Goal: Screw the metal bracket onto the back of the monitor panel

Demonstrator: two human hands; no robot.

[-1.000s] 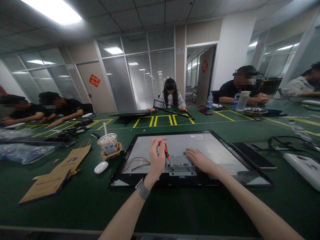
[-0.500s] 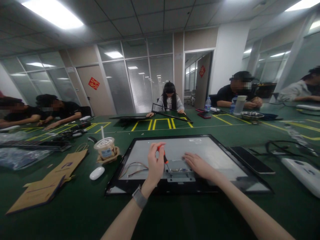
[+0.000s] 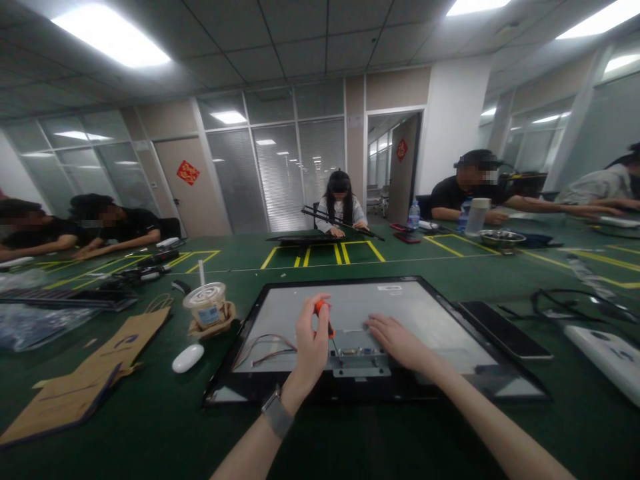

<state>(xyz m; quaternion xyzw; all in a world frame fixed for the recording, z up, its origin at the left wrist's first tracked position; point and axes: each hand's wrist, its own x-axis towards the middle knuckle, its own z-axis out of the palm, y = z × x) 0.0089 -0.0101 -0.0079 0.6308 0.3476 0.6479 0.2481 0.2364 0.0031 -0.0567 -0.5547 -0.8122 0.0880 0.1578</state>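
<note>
A monitor panel (image 3: 430,313) lies face down on the green table, its grey metal back up. My left hand (image 3: 310,340) is closed round a small orange-handled screwdriver (image 3: 324,319), tip down on the metal bracket (image 3: 361,359) at the panel's near edge. My right hand (image 3: 397,339) lies flat with fingers stretched out on the panel just right of the bracket, holding nothing. Thin coloured wires (image 3: 265,348) run across the panel's left part. A watch sits on my left wrist.
A lidded drink cup (image 3: 205,305), a white mouse (image 3: 187,358) and brown cardboard (image 3: 90,373) lie to the left. A black phone (image 3: 505,329), cables and a white device (image 3: 607,350) lie right. Several people work at the table's far side and ends.
The view has tilted up a little, so the panel sits lower in the picture. My hands keep their places on the screwdriver and panel. The person opposite has lowered a black frame.
</note>
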